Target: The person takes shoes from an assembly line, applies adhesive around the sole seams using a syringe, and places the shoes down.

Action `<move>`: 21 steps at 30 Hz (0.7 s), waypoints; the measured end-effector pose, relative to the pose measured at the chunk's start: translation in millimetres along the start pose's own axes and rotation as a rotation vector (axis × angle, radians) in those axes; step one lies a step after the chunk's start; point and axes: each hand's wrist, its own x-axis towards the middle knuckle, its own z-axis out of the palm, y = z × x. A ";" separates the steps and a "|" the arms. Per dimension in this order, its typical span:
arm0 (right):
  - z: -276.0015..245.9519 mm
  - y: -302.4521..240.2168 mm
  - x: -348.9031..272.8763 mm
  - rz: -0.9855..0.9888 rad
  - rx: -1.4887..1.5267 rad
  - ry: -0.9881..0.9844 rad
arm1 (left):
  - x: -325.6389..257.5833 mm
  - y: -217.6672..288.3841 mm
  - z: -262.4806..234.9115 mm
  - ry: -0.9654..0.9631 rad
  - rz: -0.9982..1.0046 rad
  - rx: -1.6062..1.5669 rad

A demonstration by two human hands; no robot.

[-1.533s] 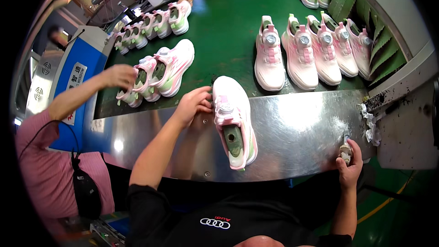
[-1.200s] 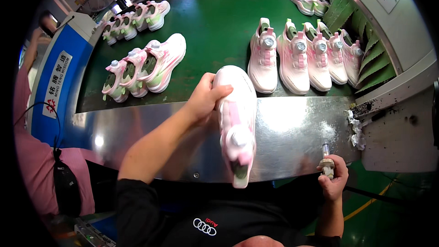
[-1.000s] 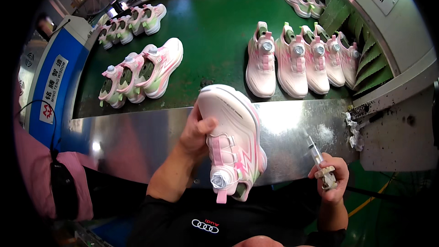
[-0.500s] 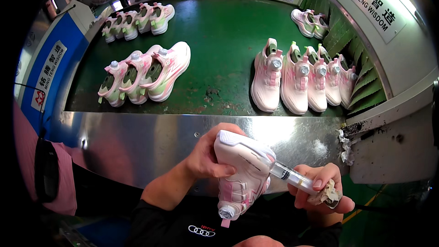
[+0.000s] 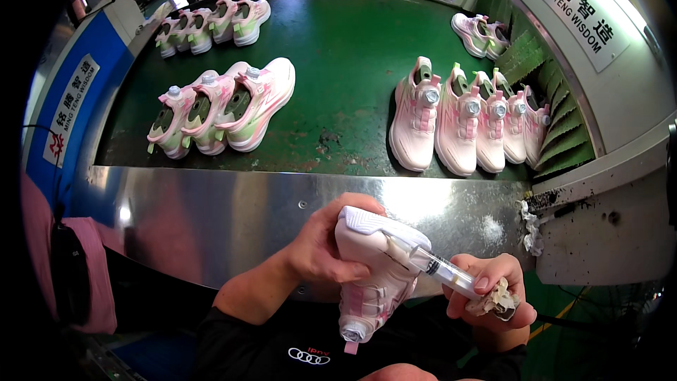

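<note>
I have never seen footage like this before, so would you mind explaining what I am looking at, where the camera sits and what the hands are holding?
There is no machine here: a person works with two bare hands, and the camera is worn on that person's head, looking down. Its wide lens bends straight edges near the rim.

The left hand holds a pink and white shoe with its sole turned up. The right hand holds a clear syringe-like applicator, its tip against the sole, along with a crumpled rag.

In front lies a shiny metal ledge, and beyond it a green belt. On the belt stand matching shoes: a row of five on the right, a cluster of three on the left, and more farther back.
</note>
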 end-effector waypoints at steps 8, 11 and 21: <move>-9.3 5.5 -6.0 -0.029 0.000 0.016 | -0.9 -2.6 -4.9 0.098 -0.037 -0.007; -11.9 7.7 -10.8 -0.031 -0.002 0.029 | -0.4 0.2 -5.4 0.143 -0.063 0.002; -23.6 21.8 -20.3 -0.020 -0.152 0.131 | 0.4 -9.8 -20.6 0.283 -0.095 0.003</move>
